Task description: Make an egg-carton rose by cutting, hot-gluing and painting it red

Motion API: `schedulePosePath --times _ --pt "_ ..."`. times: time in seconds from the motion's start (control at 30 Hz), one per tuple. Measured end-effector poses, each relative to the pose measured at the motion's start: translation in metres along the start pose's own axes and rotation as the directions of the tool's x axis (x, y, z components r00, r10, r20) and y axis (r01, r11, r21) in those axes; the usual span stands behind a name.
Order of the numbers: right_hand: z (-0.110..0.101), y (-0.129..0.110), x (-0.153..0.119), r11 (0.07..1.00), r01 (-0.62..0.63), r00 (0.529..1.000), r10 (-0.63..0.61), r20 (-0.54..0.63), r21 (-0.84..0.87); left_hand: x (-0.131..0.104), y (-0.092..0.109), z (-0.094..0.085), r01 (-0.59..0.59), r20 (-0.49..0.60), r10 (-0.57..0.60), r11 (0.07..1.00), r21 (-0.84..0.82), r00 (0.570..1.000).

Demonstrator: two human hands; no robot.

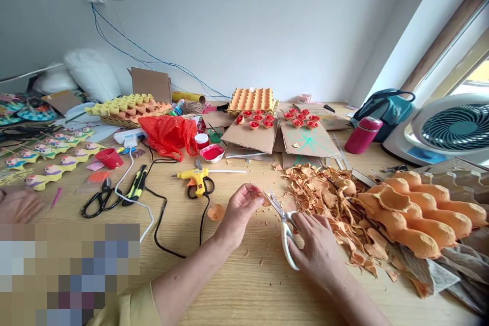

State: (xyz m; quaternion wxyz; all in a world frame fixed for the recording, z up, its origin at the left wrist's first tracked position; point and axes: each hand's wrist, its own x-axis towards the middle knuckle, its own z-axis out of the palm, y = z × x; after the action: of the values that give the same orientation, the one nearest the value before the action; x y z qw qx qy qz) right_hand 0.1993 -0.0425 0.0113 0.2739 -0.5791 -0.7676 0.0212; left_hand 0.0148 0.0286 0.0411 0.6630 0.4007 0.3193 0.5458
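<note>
My right hand grips a pair of white-handled scissors, their blades parted and pointing up and left. Between the fingers of my left hand is a small orange piece of egg carton, right beside the scissor blades. Whether the blades touch it I cannot tell. An orange flower-shaped cutout lies on the table left of my left wrist. Small trimmings are scattered beneath the scissors, and a heap of orange carton scraps spreads to the right of my hands.
Orange egg cartons stand at the right, near a pink bottle and a fan. A yellow glue gun with a black cord lies ahead. Red flowers sit on cardboard behind. Another person's hand is at far left.
</note>
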Motion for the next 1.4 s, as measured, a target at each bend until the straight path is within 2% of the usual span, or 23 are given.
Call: schedulePosePath --times 0.2,0.63,1.07,1.4 --pt "-0.001 -0.001 -0.001 1.0 0.003 1.0 -0.003 -0.008 0.012 -0.003 0.0 0.002 0.004 0.037 -0.008 0.994 0.109 0.999" --pt "-0.002 0.0 0.0 0.996 0.082 0.996 -0.08 -0.041 0.039 -0.011 0.003 0.007 0.053 0.122 -0.066 0.993 0.106 0.99" --pt "-0.007 0.001 -0.001 0.991 0.134 0.987 -0.133 -0.092 0.01 -0.016 0.006 0.01 0.043 0.147 -0.062 0.99 0.133 0.987" --pt "-0.009 -0.001 0.0 0.987 0.158 0.983 -0.155 -0.1 0.028 -0.017 0.005 0.009 0.046 0.186 -0.061 0.995 0.086 0.981"
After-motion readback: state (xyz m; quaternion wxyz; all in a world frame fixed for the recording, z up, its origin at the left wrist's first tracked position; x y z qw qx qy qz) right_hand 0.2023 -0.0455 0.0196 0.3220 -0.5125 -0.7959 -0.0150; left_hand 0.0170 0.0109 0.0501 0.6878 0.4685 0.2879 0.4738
